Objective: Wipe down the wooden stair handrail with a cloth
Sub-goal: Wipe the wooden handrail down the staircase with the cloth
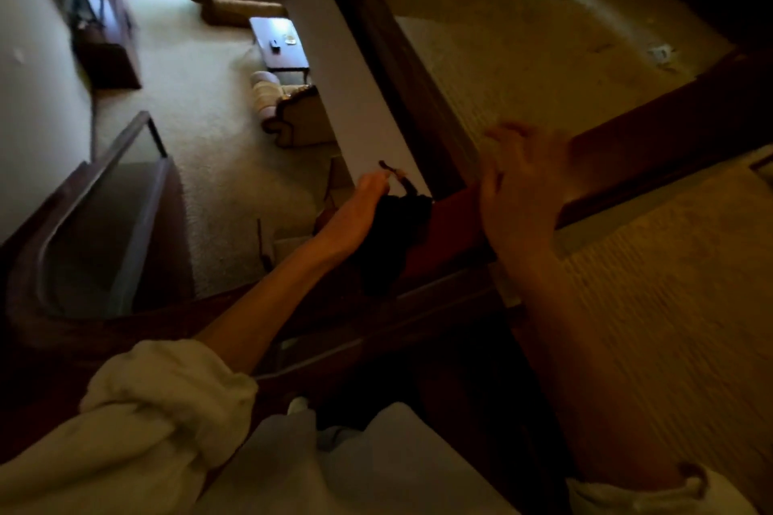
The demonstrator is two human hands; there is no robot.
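Observation:
A dark wooden handrail (451,217) runs across the middle of the head view, from lower left up to the right. My left hand (364,201) grips a dark cloth (389,238) that lies bunched on the rail and hangs down its near side. My right hand (518,184) hovers over the rail just right of the cloth, fingers spread and blurred, holding nothing. Both sleeves are cream and pushed up.
A second dark rail (393,54) runs up and away past a white wall (355,105). Far below lie a carpeted floor (200,105), a sofa (288,113), a small table (280,42) and a lower stair rail (83,197). Carpeted landing (669,272) at right.

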